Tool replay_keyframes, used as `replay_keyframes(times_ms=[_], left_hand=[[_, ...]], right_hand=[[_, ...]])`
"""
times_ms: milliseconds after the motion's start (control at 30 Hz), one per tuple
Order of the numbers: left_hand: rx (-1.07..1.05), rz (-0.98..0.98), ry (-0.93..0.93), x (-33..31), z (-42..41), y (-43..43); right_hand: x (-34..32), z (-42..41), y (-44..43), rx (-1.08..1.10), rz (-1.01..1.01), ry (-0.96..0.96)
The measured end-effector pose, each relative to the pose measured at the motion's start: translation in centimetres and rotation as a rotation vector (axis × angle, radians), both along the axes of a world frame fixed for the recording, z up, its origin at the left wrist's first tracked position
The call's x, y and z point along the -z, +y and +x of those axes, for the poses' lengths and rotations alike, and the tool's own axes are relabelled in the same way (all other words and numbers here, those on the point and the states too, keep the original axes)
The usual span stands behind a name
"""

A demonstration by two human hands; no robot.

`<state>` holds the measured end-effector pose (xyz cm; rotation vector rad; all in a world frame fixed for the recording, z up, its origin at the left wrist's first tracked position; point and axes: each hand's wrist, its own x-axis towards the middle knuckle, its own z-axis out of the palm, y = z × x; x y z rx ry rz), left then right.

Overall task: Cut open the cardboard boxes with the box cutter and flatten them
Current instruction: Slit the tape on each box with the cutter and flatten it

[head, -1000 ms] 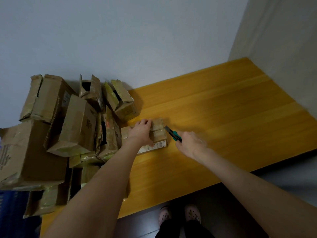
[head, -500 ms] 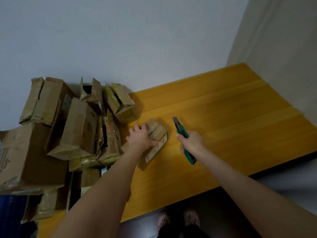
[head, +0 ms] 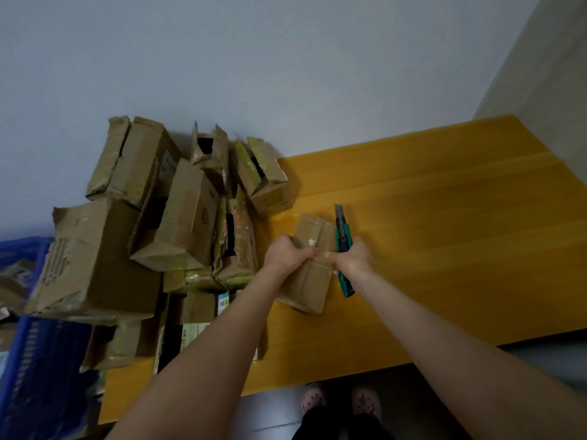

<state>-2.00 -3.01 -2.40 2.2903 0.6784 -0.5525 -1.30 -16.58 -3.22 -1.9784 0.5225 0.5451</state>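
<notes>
A small brown cardboard box (head: pixel 309 281) lies lengthwise on the yellow wooden table (head: pixel 444 249). My left hand (head: pixel 287 254) grips its top left side, fingers curled over the upper face. My right hand (head: pixel 354 257) holds a teal box cutter (head: pixel 343 239), blade extended and pointing away from me, beside the box's right edge; the thumb touches the box top.
A pile of several torn, taped cardboard boxes (head: pixel 178 217) fills the table's left part against the white wall. A blue plastic crate (head: pixel 35 360) stands at the far left. The table's right half is bare wood. My feet (head: pixel 340 401) show below the front edge.
The small box has turned from crosswise to lengthwise under my left hand. My right hand with the cutter has come in to the box's right edge.
</notes>
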Motion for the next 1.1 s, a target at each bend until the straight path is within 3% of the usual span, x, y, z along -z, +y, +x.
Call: replay_keyframes(times_ms=[133,367,467,633,733,867,933,1100], left_hand=[[-0.073,0.008,-0.200,-0.6,-0.1,0.7],[-0.113,-0.046,-0.360,-2.0,0.4,1.3],[-0.093,-0.077,-0.379,-2.1,0.4,1.3],[-0.090,0.030,-0.367,-2.3,0.2,0.8],[-0.097,0.051,-0.352,-2.2,-0.1,0.3],[-0.107,0.067,-0.344,-2.5,-0.2,-0.1],[-0.101,0.083,-0.343,-2.7,-0.3,-0.3],[-0.107,0.110,-0.357,-3.1,-0.6,-1.0]], right_hand=[[-0.9,1.5,0.4,-0.079,0.006,-0.123],[-1.6,2.6,0.2,-0.210,-0.037,-0.262],[-1.5,2.6,0.4,-0.223,-0.080,-0.281],[-1.7,2.3,0.4,-0.181,-0.031,-0.215],[-1.8,1.1,-0.2,-0.175,-0.102,-0.293],[-1.4,-1.4,-1.6,-0.339,-0.200,-0.419],[-1.1,-1.8,-2.2,-0.297,-0.226,-0.404],[-0.9,-1.8,-1.8,-0.233,-0.081,-0.282]])
